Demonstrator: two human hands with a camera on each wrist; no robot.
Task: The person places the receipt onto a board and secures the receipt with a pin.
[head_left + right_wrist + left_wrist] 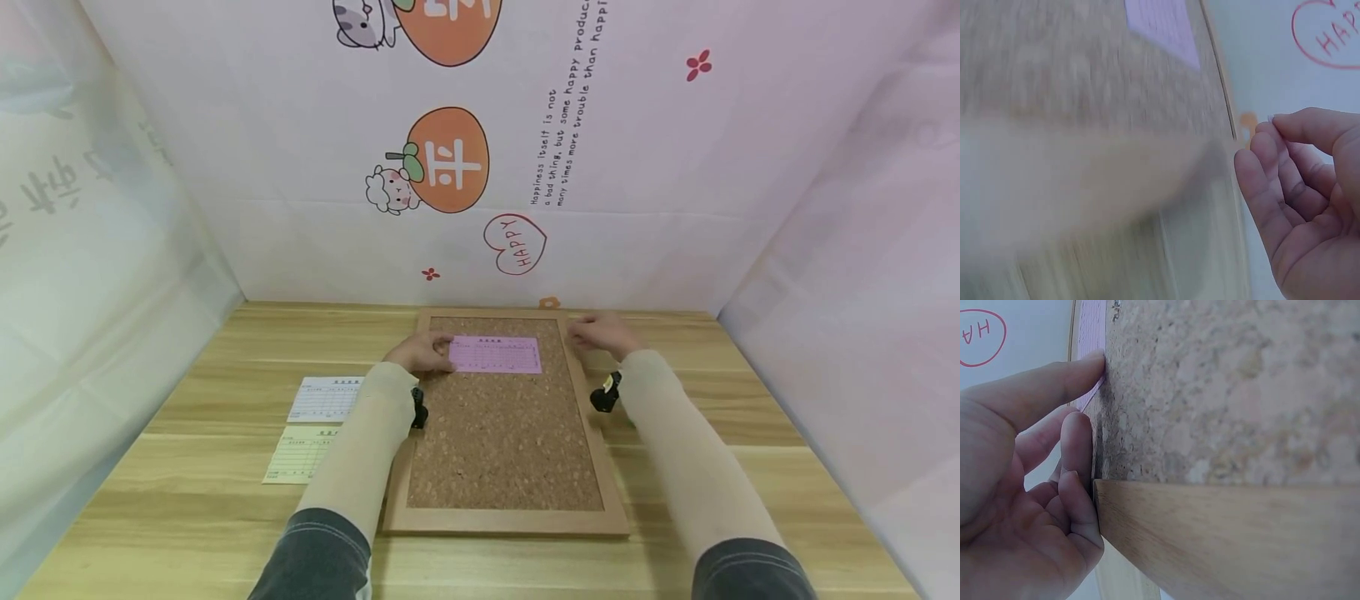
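Observation:
A pink printed slip (pixel 495 355) lies across the upper part of a wood-framed cork board (pixel 502 450). My left hand (pixel 422 352) holds the slip's left end; in the left wrist view the thumb of that hand (pixel 1035 456) lies on the slip's edge (pixel 1091 331), the other fingers curled at the frame. Beyond the board's upper right edge, my right hand (pixel 606 333) is off the slip. The right wrist view shows this hand (pixel 1310 187) pinching a tiny whitish thing (pixel 1270 118) between thumb and forefinger; what it is cannot be told.
Left of the board, a white printed slip (pixel 322 400) and a yellow-green one (pixel 296 454) lie on the wooden table (pixel 187 500), both partly covered by the left sleeve. A small green thing (pixel 632 422) shows beside the right sleeve. A printed cloth (pixel 637 250) hangs behind.

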